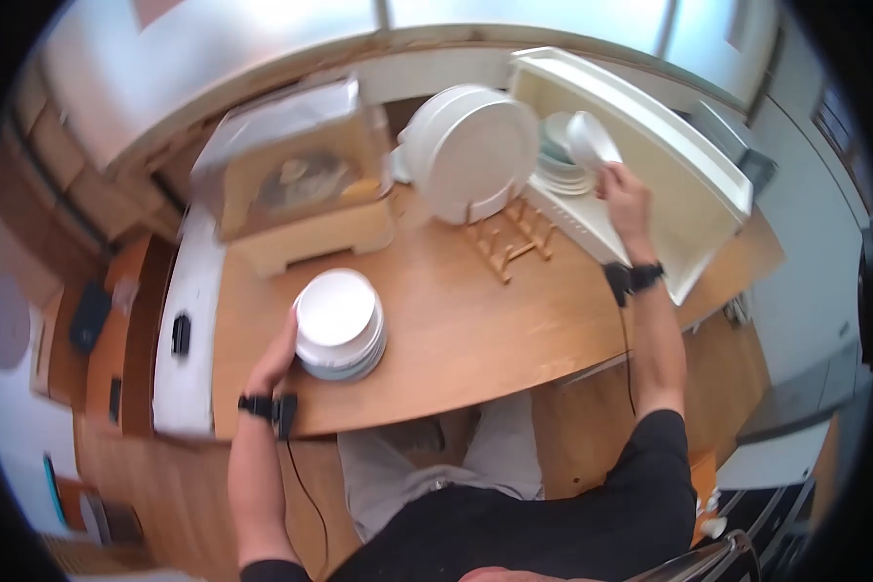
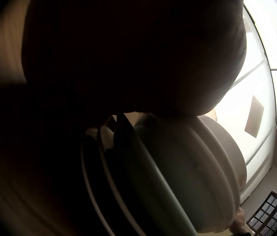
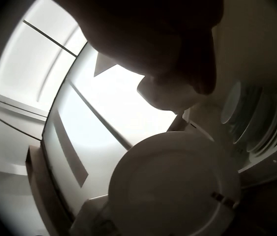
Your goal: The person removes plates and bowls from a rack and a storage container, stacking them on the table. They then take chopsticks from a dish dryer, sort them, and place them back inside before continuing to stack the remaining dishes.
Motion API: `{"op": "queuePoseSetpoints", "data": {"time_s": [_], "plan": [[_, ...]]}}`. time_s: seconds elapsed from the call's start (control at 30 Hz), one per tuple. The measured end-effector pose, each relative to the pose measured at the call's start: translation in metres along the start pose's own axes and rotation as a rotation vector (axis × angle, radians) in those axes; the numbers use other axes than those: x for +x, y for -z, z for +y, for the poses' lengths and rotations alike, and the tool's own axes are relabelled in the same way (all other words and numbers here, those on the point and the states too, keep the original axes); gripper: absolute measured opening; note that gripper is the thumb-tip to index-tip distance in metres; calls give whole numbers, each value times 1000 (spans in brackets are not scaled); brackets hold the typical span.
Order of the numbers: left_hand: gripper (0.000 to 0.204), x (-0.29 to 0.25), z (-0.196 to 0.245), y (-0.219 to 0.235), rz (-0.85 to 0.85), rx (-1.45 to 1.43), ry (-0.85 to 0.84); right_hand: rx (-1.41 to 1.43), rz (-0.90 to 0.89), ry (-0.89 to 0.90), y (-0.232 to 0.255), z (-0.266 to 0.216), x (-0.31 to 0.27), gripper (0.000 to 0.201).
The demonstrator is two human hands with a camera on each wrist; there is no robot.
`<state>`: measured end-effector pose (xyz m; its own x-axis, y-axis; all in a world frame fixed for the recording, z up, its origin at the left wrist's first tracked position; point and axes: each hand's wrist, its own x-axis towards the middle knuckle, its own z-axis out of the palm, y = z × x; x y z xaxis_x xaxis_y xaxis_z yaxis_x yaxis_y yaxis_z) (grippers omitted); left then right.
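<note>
My right hand [image 1: 628, 202] holds a small white bowl [image 1: 592, 142] tilted over the cream bin, pinched at its edge. Close beside that bowl, inside the bin, stands a stack of pale green bowls [image 1: 556, 145] on white plates [image 1: 565, 180]. In the right wrist view the held bowl [image 3: 162, 94] shows only partly below dark fingers. My left hand [image 1: 279, 347] lies along the left side of a stack of dishes [image 1: 338, 308] near the table's front edge. White bowls top that stack, with wider grey-blue plates [image 1: 344, 369] below. The left wrist view shows its rims [image 2: 153, 172] under the shadowed hand.
Large white plates [image 1: 480, 155] stand upright in a wooden rack [image 1: 509, 247] at the table's back middle. A beige dish box with a clear lid [image 1: 306, 218] sits at the back left. The long cream bin [image 1: 664, 199] takes up the right of the wooden table [image 1: 446, 330].
</note>
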<state>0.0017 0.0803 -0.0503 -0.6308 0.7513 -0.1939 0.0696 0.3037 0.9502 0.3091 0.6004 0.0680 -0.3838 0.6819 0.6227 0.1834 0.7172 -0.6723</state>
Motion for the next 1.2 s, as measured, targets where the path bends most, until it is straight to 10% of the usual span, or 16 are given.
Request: {"op": "queuePoseSetpoints", "data": {"time_s": [0.1, 0.43, 0.9, 1.2], "plan": [[69, -18, 35, -15, 27, 19, -2, 161, -133, -37, 19, -66, -48, 16], [77, -18, 31, -10, -28, 26, 8, 278, -613, 653, -97, -228, -152, 11], [79, -22, 41, -12, -90, 9, 2, 2, -959, 607, -156, -224, -172, 18], [69, 0, 0, -5, -22, -75, -32, 21, -595, 495, -75, -154, -99, 23]]}}
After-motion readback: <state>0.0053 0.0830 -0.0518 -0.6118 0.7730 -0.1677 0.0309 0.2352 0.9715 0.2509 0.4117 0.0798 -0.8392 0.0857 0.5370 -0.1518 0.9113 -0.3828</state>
